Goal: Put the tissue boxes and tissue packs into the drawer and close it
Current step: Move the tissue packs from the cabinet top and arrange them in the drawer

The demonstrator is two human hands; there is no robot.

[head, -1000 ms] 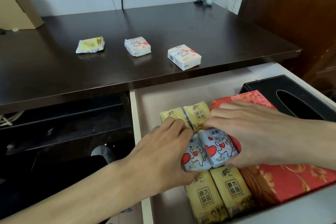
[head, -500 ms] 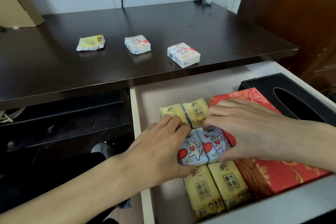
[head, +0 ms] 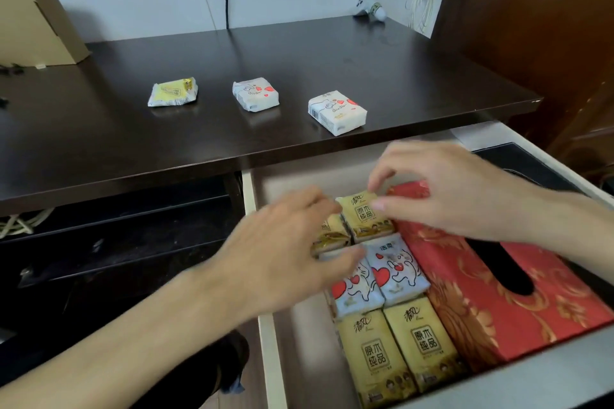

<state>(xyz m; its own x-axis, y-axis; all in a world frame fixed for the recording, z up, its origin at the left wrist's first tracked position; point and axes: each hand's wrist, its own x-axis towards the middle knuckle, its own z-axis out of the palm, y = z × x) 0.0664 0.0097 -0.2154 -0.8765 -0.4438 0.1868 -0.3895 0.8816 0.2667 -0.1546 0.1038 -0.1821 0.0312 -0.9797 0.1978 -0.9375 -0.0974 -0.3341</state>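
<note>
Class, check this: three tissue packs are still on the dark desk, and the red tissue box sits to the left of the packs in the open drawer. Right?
Not quite. The head view shows the red tissue box to the right of the drawer's packs, not the left. Three tissue packs do lie on the dark desk.

Your left hand [head: 282, 252] and right hand [head: 455, 189] hang over the open white drawer [head: 265, 276]. Under them, six plastic tissue packs [head: 395, 269] lie in two columns of three. Right of your left hand and beneath your right wrist lies the red patterned tissue box [head: 491, 302], touching the packs. Beyond your right hand sits the black tissue box [head: 518, 159]. Beyond both hands, on the dark wooden desk [head: 99, 143], three small tissue packs [head: 255, 94] lie in a row, well apart.
</note>
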